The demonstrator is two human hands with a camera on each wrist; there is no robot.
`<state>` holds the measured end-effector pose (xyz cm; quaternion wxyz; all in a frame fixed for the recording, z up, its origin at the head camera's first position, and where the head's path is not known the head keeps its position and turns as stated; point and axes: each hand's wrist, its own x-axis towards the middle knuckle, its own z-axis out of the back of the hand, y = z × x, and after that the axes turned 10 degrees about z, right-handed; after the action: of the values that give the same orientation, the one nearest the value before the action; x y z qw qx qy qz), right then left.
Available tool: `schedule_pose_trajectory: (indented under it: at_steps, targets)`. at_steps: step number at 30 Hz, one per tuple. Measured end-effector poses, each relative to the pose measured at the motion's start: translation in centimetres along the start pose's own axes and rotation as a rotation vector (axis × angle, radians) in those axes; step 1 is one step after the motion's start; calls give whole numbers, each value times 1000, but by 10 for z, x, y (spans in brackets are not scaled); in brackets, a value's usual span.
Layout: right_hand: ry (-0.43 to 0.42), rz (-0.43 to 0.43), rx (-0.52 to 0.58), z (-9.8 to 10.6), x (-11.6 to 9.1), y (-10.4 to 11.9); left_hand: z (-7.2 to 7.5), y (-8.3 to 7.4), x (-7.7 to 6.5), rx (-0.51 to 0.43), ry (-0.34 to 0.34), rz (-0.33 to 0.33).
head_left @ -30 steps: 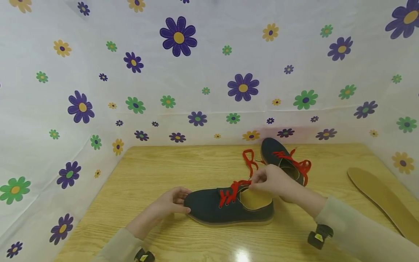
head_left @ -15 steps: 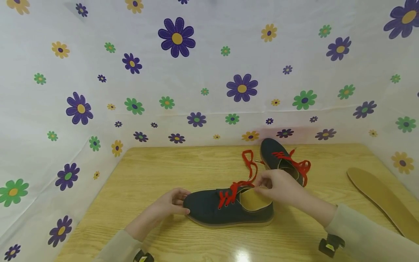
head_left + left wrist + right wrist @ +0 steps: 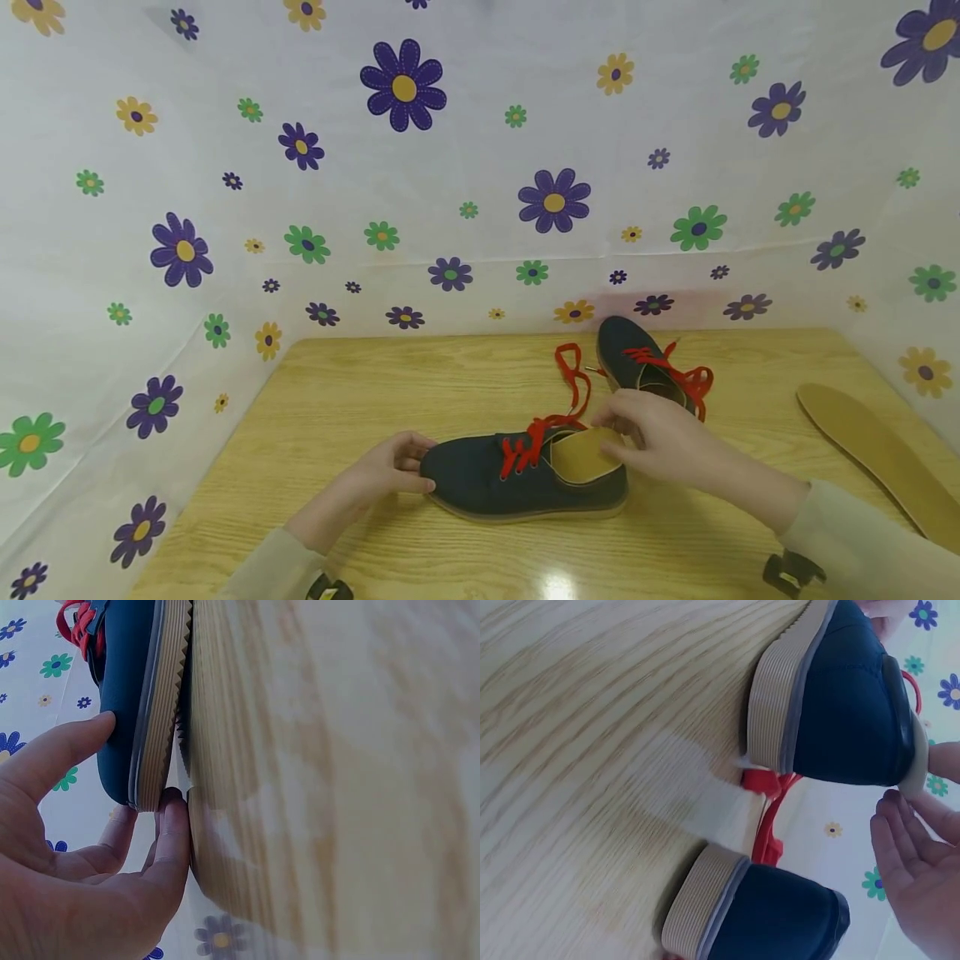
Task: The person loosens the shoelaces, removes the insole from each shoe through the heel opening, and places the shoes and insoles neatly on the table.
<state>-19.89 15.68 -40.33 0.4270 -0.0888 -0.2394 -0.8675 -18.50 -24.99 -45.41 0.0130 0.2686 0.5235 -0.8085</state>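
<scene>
A dark blue sneaker (image 3: 468,479) with red laces (image 3: 521,454) lies sole down on the wooden table, toe to the left. My left hand (image 3: 386,468) holds its toe, with the thumb (image 3: 86,742) on the upper and the fingers around the front of the sole. At the shoe's opening, my right hand (image 3: 660,433) pinches the heel end of a tan insole (image 3: 577,457). In the right wrist view that insole (image 3: 915,761) pokes out above the heel collar. Its front part is hidden inside the shoe.
Behind my right hand stands a second blue sneaker (image 3: 624,350), its red laces loose. Another tan insole (image 3: 877,454) lies at the table's right side. White flower-printed cloth (image 3: 480,150) encloses the table (image 3: 375,383) at the back and sides.
My right hand has moved right and slightly down, from the shoe's tongue side to its heel, where more of the insole's end shows. My left hand stays on the toe.
</scene>
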Motion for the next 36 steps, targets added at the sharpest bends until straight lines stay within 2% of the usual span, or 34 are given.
schedule_pose_trajectory:
  at_steps: [5, 12, 15, 26, 36]
  targets:
    - [-16, 98, -88, 3, -6, -1, 1, -1, -1, 6, 6, -7]
    - [-108, 288, -218, 0, -10, -2, 0, -1, -1, 7, -3, 17]
    - [-127, 356, -231, -2, -12, -3, 0, -1, 0, 11, -9, 25]
    - [-84, 460, -262, -2, -16, -7, 0, -2, 0, 24, -17, 33]
    - [-77, 605, -299, -1, -14, -15, 0, -1, -1, 18, -3, 10]
